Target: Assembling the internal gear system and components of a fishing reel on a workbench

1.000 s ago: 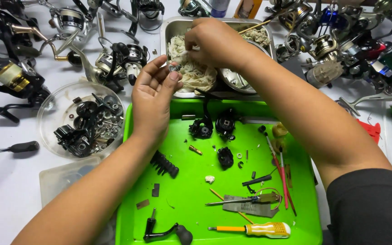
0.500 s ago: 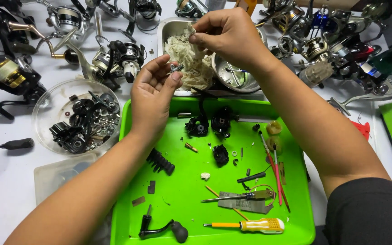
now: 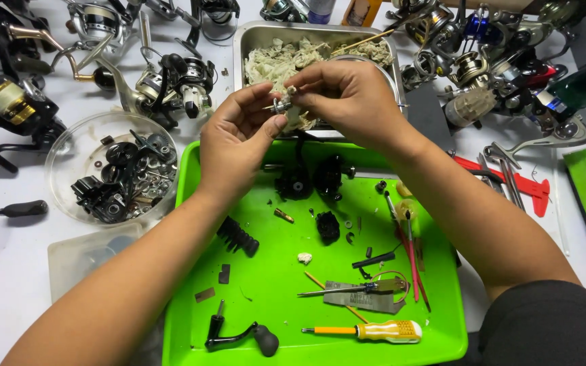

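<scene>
A white surface (image 3: 8,285) is covered with fishing reels (image 3: 171,78). On it a green tray (image 3: 435,325) of tools and a metal pan (image 3: 242,41) of rags are set. Above the tray's far edge, a small metal part (image 3: 281,106) is pinched by the left hand (image 3: 235,146), while a rag scrap (image 3: 294,116) is pressed to it by the right hand (image 3: 350,102).

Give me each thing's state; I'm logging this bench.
Left hand: pinching a small metal part.
Right hand: wiping it with a rag.
Screwdriver: lying flat on the green tray.
Crank handle: detached, on tray.
Clear bowl: holds parts.
</scene>
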